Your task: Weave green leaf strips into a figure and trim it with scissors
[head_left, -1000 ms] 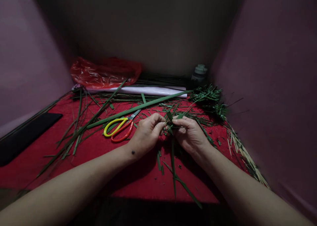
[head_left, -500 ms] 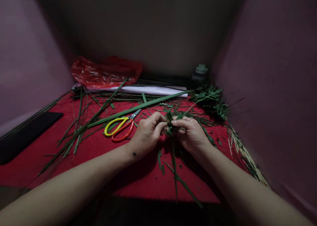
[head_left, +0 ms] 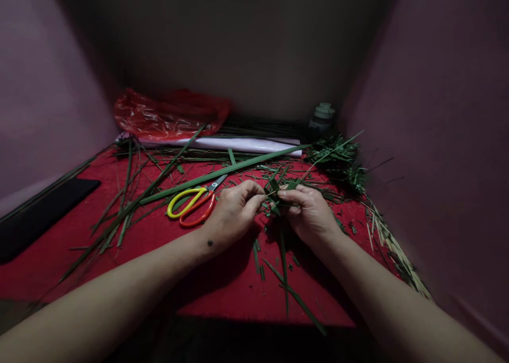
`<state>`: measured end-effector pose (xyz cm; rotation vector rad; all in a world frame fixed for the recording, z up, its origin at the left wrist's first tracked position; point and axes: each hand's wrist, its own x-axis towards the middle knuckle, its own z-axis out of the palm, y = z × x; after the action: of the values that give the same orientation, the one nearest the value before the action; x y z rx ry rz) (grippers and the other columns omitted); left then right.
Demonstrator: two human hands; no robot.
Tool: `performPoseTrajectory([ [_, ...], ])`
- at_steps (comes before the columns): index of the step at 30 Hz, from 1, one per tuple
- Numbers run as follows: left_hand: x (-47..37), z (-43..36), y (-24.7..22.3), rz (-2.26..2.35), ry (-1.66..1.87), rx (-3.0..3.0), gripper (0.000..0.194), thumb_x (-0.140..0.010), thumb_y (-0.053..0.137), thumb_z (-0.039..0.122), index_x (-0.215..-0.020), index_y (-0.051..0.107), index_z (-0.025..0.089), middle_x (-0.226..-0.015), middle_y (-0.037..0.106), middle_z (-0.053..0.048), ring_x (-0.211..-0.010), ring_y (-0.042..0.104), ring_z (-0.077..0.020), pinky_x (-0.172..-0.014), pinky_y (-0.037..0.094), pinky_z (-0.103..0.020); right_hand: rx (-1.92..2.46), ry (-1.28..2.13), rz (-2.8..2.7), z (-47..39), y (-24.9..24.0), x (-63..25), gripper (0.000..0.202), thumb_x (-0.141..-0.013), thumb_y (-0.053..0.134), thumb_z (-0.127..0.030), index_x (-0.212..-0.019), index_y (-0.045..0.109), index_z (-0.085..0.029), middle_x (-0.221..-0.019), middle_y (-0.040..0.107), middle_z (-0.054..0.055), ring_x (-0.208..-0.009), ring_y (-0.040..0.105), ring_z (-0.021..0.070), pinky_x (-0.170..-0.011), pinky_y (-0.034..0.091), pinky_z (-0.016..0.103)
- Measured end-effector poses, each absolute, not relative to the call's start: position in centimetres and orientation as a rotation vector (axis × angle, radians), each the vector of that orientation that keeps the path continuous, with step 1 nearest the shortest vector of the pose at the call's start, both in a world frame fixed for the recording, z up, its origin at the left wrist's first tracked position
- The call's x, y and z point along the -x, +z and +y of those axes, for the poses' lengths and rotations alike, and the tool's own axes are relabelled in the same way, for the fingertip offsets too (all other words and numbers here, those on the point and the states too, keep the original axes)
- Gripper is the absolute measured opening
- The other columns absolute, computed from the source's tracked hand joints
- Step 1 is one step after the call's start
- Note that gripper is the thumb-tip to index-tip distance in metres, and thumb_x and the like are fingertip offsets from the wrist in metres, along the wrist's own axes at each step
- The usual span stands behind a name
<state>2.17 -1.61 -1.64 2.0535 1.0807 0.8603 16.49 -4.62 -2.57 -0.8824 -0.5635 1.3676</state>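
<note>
Over the middle of the red table, my right hand is closed on a small woven piece of green leaf strips, thumb on top. Long strip ends stick out of it, one down toward the table's front edge and one up to the right. My left hand pinches a thin, pale brownish strand that runs into the woven piece. Fingers cover part of the weave. Scissors with one yellow and one red handle lie just left of my left hand.
Long green leaf strips cross the red cloth. Behind them are a white roll, a red plastic bag and a bottle. A leafy bundle lies at right, a black flat object at left.
My left hand has moved slightly left, away from the woven piece, with more of the thin strand showing between the hands. The woven piece and my right hand have shifted slightly right.
</note>
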Motion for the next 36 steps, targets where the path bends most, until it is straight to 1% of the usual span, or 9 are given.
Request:
performPoseTrajectory([
  [5,-2.4,-1.9,-1.6,1.07,0.892,-2.089,0.012,-0.08,0.047,0.023,-0.072,0.054,0.016,-0.062,0.053,0.002,-0.055,0.046,-0.0089,-0.053,0.037,-0.02,0.883,1.43,-0.605,-4.8,-2.7,-16.1,0.009,-0.055,0.063,-0.007,-0.056,0.057,-0.013,-0.058,0.06,0.0,-0.051,0.054,0.009,-0.047,0.042,0.021],
  [11,-2.3,-1.9,-1.6,1.115,0.877,-2.177,0.011,-0.08,0.047,0.02,-0.07,0.052,0.016,-0.06,0.051,0.003,-0.055,0.045,-0.0085,-0.054,0.035,-0.02,0.904,1.376,-0.569,-4.8,-2.5,-16.2,0.011,-0.053,0.064,-0.007,-0.054,0.055,-0.014,-0.057,0.06,-0.001,-0.052,0.055,0.0099,-0.052,0.044,0.022],
  [15,-2.4,-2.0,-1.7,1.089,0.906,-2.196,0.011,-0.08,0.047,0.019,-0.072,0.053,0.016,-0.062,0.053,0.003,-0.058,0.047,-0.0089,-0.058,0.036,-0.021,0.876,1.406,-0.61,-4.8,-2.8,-16.1,0.008,-0.054,0.064,-0.009,-0.056,0.058,-0.014,-0.058,0.061,0.0,-0.052,0.055,0.0104,-0.049,0.043,0.022],
  [18,-2.3,-2.1,-1.5,1.041,0.903,-2.169,0.012,-0.08,0.048,0.023,-0.073,0.054,0.016,-0.064,0.055,0.002,-0.059,0.049,-0.0094,-0.058,0.037,-0.021,0.87,1.41,-0.6,-4.8,-2.8,-16.1,0.008,-0.054,0.063,-0.007,-0.055,0.058,-0.013,-0.057,0.06,0.0,-0.051,0.054,0.0097,-0.048,0.043,0.021],
  [21,-2.1,-1.8,-0.8,1.032,0.94,-2.123,0.018,-0.081,0.05,0.031,-0.072,0.055,0.016,-0.063,0.053,0.002,-0.059,0.047,-0.0094,-0.056,0.036,-0.021,0.879,1.41,-0.606,-4.8,-2.5,-16.3,0.008,-0.054,0.062,-0.006,-0.059,0.061,-0.013,-0.057,0.06,-0.001,-0.051,0.055,0.0097,-0.051,0.046,0.023],
  [25,-1.8,-1.3,0.5,1.09,1.018,-1.985,0.019,-0.08,0.05,0.031,-0.074,0.057,0.015,-0.062,0.051,0.002,-0.055,0.044,-0.0085,-0.052,0.035,-0.02,0.875,1.496,-0.661,-5.0,-2.3,-16.5,0.009,-0.055,0.063,-0.007,-0.062,0.061,-0.013,-0.057,0.059,-0.001,-0.05,0.054,0.0099,-0.051,0.048,0.025],
  [28,-1.8,-1.2,1.0,1.063,0.944,-1.887,0.02,-0.077,0.053,0.032,-0.072,0.058,0.014,-0.062,0.053,0.002,-0.054,0.044,-0.008,-0.049,0.035,-0.019,0.883,1.603,-0.757,-5.2,-2.2,-16.4,0.007,-0.057,0.063,-0.009,-0.062,0.061,-0.013,-0.056,0.059,-0.001,-0.048,0.053,0.0097,-0.05,0.047,0.025],
  [31,-1.9,-1.3,1.3,1.008,0.773,-1.84,0.018,-0.072,0.058,0.031,-0.07,0.061,0.014,-0.062,0.056,0.001,-0.056,0.048,-0.0093,-0.051,0.037,-0.019,0.927,1.663,-0.845,-5.4,-2.3,-16.3,0.007,-0.057,0.061,-0.009,-0.063,0.062,-0.012,-0.055,0.059,-0.002,-0.046,0.052,0.0088,-0.048,0.044,0.023],
  [36,-1.9,-1.5,1.3,0.957,0.592,-1.77,0.008,-0.067,0.059,0.021,-0.065,0.061,0.014,-0.059,0.057,0.002,-0.054,0.049,-0.0085,-0.05,0.038,-0.018,0.994,1.724,-0.976,-5.3,-2.6,-16.7,0.005,-0.058,0.059,-0.009,-0.062,0.062,-0.012,-0.05,0.056,-0.001,-0.043,0.05,0.0086,-0.045,0.04,0.021],
])
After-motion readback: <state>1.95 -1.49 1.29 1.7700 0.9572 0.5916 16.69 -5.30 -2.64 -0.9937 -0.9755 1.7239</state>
